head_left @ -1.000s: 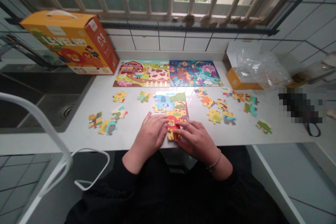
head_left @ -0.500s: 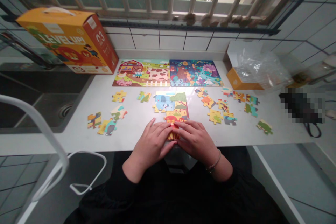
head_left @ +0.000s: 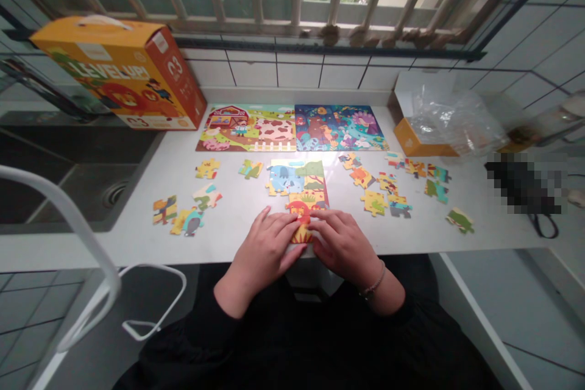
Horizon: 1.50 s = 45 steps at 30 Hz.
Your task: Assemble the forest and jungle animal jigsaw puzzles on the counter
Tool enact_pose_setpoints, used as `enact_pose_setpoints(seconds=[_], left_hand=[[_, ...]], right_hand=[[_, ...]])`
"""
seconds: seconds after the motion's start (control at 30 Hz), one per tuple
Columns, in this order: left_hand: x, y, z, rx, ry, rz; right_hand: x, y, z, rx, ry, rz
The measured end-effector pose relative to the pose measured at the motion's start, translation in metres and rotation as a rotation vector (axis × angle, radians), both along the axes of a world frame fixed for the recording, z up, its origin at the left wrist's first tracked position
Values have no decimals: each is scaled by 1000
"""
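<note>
Partly joined puzzle (head_left: 304,197) between and just beyond both hands (head_left: 265,244) (head_left: 345,239)

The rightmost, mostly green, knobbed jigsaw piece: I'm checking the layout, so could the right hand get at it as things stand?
Probably yes: between the right hand and the green piece, smooth white countertop leaves the way free; neighbouring multicoloured loose pieces lie nearer the window.

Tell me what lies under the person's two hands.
Between the left hand and right hand shows the near end of a partly joined puzzle, red and orange, on the white counter. Whatever lies directly beneath each hand is covered and cannot be seen.
</note>
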<state>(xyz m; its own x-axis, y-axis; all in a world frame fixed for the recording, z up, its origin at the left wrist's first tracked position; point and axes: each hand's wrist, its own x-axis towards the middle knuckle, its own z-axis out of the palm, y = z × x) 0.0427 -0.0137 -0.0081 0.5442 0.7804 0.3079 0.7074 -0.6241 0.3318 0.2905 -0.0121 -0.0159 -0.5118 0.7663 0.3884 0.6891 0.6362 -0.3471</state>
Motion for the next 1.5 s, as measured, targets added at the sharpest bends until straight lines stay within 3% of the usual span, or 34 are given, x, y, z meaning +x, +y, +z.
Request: enact_pose_setpoints(seconds=[0.3,0.63,0.73,0.93,1.27,1.5], left_hand=[[-1,2,-4,2,-18,16],[0,4,4,-46,24,-41],[0,6,4,-55,11,-45],[-1,7,1,-39,0,-44],[-1,7,-1,-24,-14,-46],[-1,7,-1,-11,-6,-59]], right_hand=[[2,-1,-3,71,71,3],[4,-1,-6,61,21,0],[4,-2,-5,67,71,-62],[13,1,-2,77,289,-315],[83,71,15,39,-91,-685],[102,105,9,-154,-189,-635]])
